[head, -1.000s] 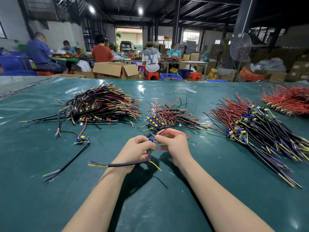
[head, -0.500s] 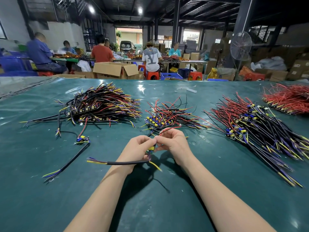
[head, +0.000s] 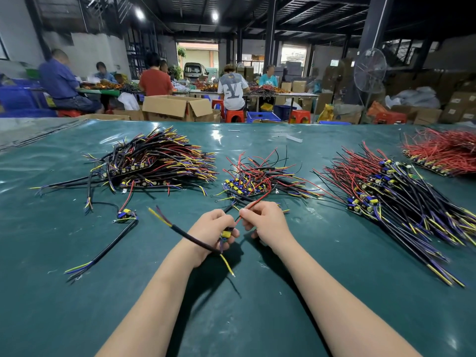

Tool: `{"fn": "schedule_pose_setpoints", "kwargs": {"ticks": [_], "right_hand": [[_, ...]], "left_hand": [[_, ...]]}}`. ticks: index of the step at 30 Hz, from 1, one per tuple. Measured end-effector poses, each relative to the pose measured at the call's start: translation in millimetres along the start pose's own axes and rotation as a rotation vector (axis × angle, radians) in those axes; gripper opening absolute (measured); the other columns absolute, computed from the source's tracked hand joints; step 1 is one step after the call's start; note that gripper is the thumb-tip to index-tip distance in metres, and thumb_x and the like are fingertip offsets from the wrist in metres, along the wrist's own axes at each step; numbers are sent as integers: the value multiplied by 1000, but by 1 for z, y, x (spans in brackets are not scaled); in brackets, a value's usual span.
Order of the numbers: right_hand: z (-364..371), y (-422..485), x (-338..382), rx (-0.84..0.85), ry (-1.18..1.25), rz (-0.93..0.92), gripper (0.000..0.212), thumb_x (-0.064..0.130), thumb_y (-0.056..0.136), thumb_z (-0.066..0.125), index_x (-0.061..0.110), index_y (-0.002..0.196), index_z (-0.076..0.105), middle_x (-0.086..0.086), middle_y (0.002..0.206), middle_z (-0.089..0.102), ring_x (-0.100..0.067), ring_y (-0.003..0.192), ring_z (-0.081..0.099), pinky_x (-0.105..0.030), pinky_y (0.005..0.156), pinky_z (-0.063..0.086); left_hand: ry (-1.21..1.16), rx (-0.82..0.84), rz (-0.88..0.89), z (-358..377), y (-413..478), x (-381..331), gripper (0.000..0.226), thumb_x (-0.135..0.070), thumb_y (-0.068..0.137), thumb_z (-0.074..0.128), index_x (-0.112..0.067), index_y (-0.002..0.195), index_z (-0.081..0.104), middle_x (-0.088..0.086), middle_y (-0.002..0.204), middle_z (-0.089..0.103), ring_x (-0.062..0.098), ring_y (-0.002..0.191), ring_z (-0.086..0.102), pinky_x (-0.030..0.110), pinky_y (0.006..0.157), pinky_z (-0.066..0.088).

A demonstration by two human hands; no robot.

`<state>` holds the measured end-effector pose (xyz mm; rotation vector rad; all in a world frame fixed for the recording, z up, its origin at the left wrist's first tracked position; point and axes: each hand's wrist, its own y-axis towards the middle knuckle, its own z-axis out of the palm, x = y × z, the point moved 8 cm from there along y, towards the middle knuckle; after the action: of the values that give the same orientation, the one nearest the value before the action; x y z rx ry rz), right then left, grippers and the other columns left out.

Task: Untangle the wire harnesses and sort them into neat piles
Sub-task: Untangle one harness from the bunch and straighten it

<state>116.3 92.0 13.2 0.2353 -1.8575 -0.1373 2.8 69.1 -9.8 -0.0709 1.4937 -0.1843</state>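
Observation:
My left hand point(head: 210, 231) grips one wire harness point(head: 192, 238) by its small yellow and blue part; the black sheathed cable crosses my wrist and points up to the left. My right hand point(head: 264, 221) pinches the red wire point(head: 253, 203) of that harness, pulled taut toward the small tangled pile point(head: 260, 176) just beyond my hands. A big pile with black cables point(head: 157, 161) lies at the left, a long pile point(head: 391, 191) at the right, and a red-wire pile point(head: 445, 153) at the far right. One loose harness point(head: 113, 235) lies alone at the near left.
The green table cover point(head: 257, 305) reaches to my body. Past the far edge stand cardboard boxes point(head: 177, 108), red stools and a blue crate point(head: 262, 117), with several seated people at other tables. A standing fan point(head: 369, 70) is at the back right.
The harness's black cable has swung from lying flat to my left up to a diagonal across my left wrist. My right hand now draws the red wire out straight.

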Motion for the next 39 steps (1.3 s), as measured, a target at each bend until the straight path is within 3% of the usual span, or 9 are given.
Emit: {"fn": "schedule_pose_setpoints", "kwargs": {"ticks": [6, 10, 16, 22, 28, 33, 39], "right_hand": [[2, -1, -2, 40, 238, 50, 26, 6, 88, 57, 11, 62, 52, 2, 46, 48, -6, 38, 42, -16, 36, 31], [4, -1, -2, 59, 395, 59, 22, 0, 86, 58, 8, 66, 57, 7, 41, 53, -4, 38, 48, -16, 37, 40], [-2, 0, -3, -18, 324, 43, 22, 1, 83, 62, 10, 63, 60, 7, 44, 57, -2, 41, 53, -15, 40, 41], [-5, 0, 0, -33, 243, 7, 26, 4, 82, 65, 10, 58, 56, 8, 41, 52, -3, 37, 46, -15, 38, 35], [5, 2, -1, 140, 486, 51, 20, -6, 87, 52, 6, 76, 64, 2, 60, 65, -4, 54, 61, -19, 52, 54], [8, 1, -3, 249, 616, 87, 22, -14, 86, 47, 0, 79, 63, -6, 65, 70, -14, 60, 67, -24, 65, 58], [1, 2, -6, 107, 675, 113, 20, -15, 83, 51, 1, 76, 62, -4, 59, 68, -12, 53, 66, -19, 56, 55]], "left_hand": [[2, -47, -57, -2, 1, 4, 19, -10, 86, 37, -12, 67, 37, 1, 39, 46, 8, 30, 30, 11, 32, 18], [57, -35, -31, -3, 2, 2, 18, -9, 86, 38, -11, 68, 39, 3, 41, 47, 9, 33, 26, 11, 34, 15], [115, 19, 23, 0, 2, 0, 18, -10, 90, 41, -8, 81, 57, -2, 39, 46, 6, 32, 25, 11, 32, 16], [169, -3, 60, -3, 2, -2, 27, -4, 86, 45, -9, 62, 55, -7, 38, 40, 5, 32, 25, 11, 32, 16], [124, -52, 73, -6, 2, -2, 29, -2, 87, 44, -9, 61, 53, -6, 41, 34, 5, 32, 20, 11, 32, 14], [125, -60, 127, -8, -2, -6, 25, -4, 89, 50, -7, 64, 57, -8, 36, 32, 4, 29, 18, 12, 31, 14], [134, -93, 169, -8, -3, -9, 23, -6, 88, 52, -8, 68, 63, -7, 35, 34, 4, 28, 19, 11, 31, 15]]}}
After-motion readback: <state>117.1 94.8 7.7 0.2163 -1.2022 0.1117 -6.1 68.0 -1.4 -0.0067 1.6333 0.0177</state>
